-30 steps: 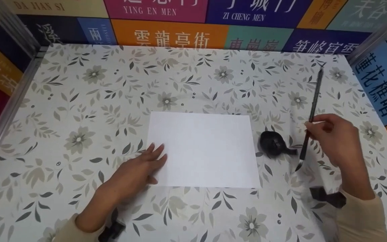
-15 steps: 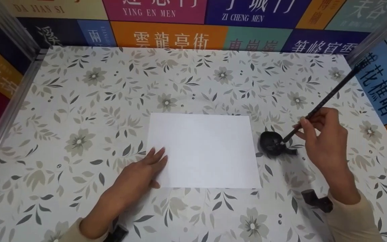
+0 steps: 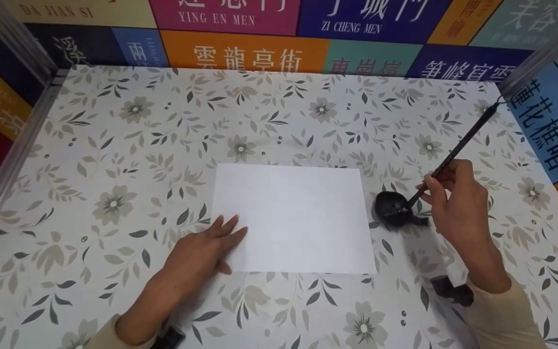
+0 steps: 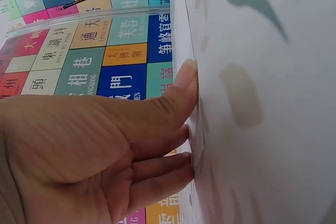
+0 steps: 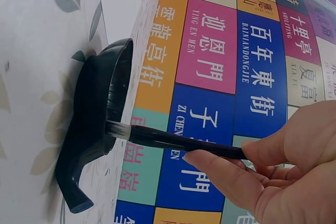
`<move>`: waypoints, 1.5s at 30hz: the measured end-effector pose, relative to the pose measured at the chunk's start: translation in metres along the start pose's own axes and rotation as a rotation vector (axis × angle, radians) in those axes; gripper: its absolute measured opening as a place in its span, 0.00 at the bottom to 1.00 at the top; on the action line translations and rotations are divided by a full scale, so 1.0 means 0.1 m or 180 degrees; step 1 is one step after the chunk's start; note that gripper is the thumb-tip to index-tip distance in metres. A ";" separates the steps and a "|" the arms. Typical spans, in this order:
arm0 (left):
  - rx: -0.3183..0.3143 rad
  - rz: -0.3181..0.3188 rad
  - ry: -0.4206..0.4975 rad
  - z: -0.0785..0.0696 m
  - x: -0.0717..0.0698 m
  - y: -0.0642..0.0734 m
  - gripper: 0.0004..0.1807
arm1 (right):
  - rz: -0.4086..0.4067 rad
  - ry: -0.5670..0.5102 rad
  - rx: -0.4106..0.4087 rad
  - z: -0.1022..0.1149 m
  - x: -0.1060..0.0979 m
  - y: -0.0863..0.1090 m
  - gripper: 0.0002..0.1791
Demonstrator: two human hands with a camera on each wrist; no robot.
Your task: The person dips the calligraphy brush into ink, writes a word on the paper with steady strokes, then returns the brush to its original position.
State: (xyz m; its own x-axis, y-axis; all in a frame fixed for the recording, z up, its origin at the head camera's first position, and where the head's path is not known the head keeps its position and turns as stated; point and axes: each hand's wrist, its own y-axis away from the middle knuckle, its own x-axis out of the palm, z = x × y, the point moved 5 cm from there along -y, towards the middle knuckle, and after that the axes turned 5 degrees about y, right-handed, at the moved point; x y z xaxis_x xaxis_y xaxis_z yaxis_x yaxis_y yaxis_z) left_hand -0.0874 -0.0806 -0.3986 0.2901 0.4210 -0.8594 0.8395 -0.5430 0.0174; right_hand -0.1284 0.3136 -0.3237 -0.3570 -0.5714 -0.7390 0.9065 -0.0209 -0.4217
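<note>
A writing brush (image 3: 463, 140) is pinched between the thumb and fingers of my right hand (image 3: 463, 208), its handle slanting up to the right. In the right wrist view its pale bristles (image 5: 118, 129) meet the inside rim of a black ladle-shaped ink dish (image 5: 94, 98) with a short bent handle. That dish (image 3: 390, 208) stands just right of a blank white sheet of paper (image 3: 298, 218). My left hand (image 3: 196, 252) rests with spread, fairly straight fingers on the sheet's lower left part; the left wrist view shows its fingertips (image 4: 186, 77) pressing the surface.
A cloth with grey leaves and flowers covers the table (image 3: 162, 121). Behind it and at both sides rise panels of coloured squares with lettering (image 3: 245, 53), edged by clear corner strips. Black wrist camera mounts (image 3: 453, 291) sit at both cuffs.
The brush has swung from beside the ink dish, tip down, to tilted with its tip in the dish. My right hand has shifted left; the left hand has barely moved.
</note>
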 end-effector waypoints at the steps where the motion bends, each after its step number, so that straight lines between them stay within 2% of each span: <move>1: 0.0021 -0.0025 -0.0006 0.00 0.00 0.00 0.39 | 0.0011 0.0033 -0.0018 0.00 0.01 0.00 0.15; 4: 0.0046 -0.0089 -0.0034 0.00 -0.02 0.02 0.39 | 0.0044 0.0085 -0.0068 0.01 0.03 -0.01 0.15; 8: 0.0040 -0.0157 -0.0010 -0.01 -0.03 0.05 0.39 | 0.0085 -0.0008 -0.0053 0.04 0.06 -0.02 0.15; 13: -0.0032 -0.0160 0.0047 0.00 -0.02 0.06 0.39 | 0.0058 -0.0054 -0.0019 0.12 0.04 -0.03 0.16; 19: -0.0025 -0.0084 -0.0007 -0.04 -0.02 0.05 0.37 | -0.0251 -0.0290 -0.0053 0.33 -0.09 -0.04 0.15; 25: -0.0024 -0.0050 0.0019 -0.10 0.00 0.02 0.33 | -0.0555 -0.0700 -0.0384 0.74 -0.09 -0.15 0.18; 32: -0.0053 -0.0267 -0.0173 -0.14 0.04 0.02 0.30 | -0.0521 -0.1212 -0.0630 1.26 0.20 -0.31 0.15; 35: -0.0072 -0.0287 -0.0225 -0.15 0.05 0.02 0.29 | -0.0475 -0.1367 -0.0806 1.45 0.38 -0.37 0.14; 40: -0.0072 -0.0252 -0.0335 -0.16 0.06 0.02 0.30 | -0.0319 -0.1414 -0.1139 1.71 0.74 -0.44 0.14; 45: 0.0033 -0.0245 -0.0517 -0.18 0.09 0.01 0.32 | -0.0107 -0.1460 -0.1336 1.83 1.10 -0.49 0.14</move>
State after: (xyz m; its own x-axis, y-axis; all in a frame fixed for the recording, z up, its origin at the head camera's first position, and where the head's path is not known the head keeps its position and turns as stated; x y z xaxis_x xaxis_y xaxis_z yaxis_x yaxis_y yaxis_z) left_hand -0.0752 -0.0641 -0.3970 0.1463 0.3391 -0.9293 0.8515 -0.5214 -0.0562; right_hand -0.1710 0.1019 -0.2881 -0.1661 -0.8723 -0.4599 0.6972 0.2259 -0.6804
